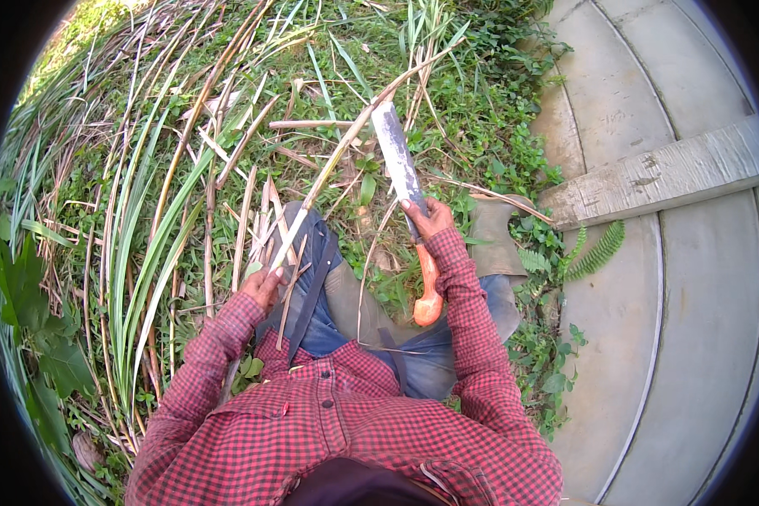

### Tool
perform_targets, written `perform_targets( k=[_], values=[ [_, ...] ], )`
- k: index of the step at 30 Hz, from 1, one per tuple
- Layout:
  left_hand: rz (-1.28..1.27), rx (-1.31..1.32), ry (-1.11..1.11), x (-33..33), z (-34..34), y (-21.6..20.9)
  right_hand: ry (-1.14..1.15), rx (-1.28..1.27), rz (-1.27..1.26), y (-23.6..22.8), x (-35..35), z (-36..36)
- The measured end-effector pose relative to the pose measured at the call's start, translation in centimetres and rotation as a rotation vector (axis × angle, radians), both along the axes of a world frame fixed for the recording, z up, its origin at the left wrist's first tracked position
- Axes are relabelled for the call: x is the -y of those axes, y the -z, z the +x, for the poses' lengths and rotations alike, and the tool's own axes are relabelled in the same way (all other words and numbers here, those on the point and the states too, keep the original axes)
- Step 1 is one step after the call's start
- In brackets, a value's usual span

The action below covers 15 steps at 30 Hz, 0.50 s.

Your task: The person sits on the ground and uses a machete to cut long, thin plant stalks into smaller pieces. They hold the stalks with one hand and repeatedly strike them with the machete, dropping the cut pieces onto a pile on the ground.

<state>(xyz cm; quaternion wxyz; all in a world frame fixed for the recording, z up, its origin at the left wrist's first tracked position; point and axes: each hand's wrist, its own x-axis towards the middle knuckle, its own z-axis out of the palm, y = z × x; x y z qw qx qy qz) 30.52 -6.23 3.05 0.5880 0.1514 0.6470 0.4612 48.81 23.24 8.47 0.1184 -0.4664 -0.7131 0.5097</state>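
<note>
My left hand [264, 287] is closed around the lower end of a long pale stalk [336, 158], which slants up and away to the right. In my right hand [430, 221] is a machete [399, 156], gripped at the base of its worn, whitish-grey blade. Its orange handle [428, 291] sticks out below that hand, toward me. The blade points away from me, its tip close to the stalk; whether they touch I cannot tell. Several cut pale strips [266, 215] lie by my left knee, beyond my left hand.
Long green and dry leaf blades [143, 278] cover the ground on the left. Grass and low weeds [481, 110] grow ahead. To the right is grey concrete paving [616, 337], crossed by a raised concrete beam [658, 173]. A fern [597, 253] grows at its edge.
</note>
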Motion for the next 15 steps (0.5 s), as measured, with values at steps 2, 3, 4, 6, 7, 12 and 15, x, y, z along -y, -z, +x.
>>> perform_targets(
  k=[2,3,4,6,7,12,15],
  values=[
    [-0.023,-0.596,0.073,3.1,1.0,2.3,-0.018,0.015,-0.007,-0.8,-0.8,-1.8],
    [-0.05,-0.742,0.07,3.9,1.6,2.0,-0.09,0.037,0.067,0.2,-1.9,-2.2],
    [-0.083,-0.889,0.061,4.5,2.0,1.3,-0.161,0.083,0.156,0.0,-2.1,-3.5],
    [-0.252,-0.87,0.113,4.9,2.9,0.2,-0.222,0.116,0.14,-1.2,-1.0,-6.0],
    [-0.246,-0.876,0.111,4.9,3.2,0.6,-0.231,0.158,0.181,-0.6,-1.3,-7.1],
    [-0.252,-0.857,0.128,4.3,3.7,0.7,-0.27,0.272,0.247,4.8,-1.8,-9.0],
    [-0.284,-0.872,0.129,4.1,3.5,0.6,-0.547,0.307,0.279,2.9,2.7,-7.5]
  ],
)
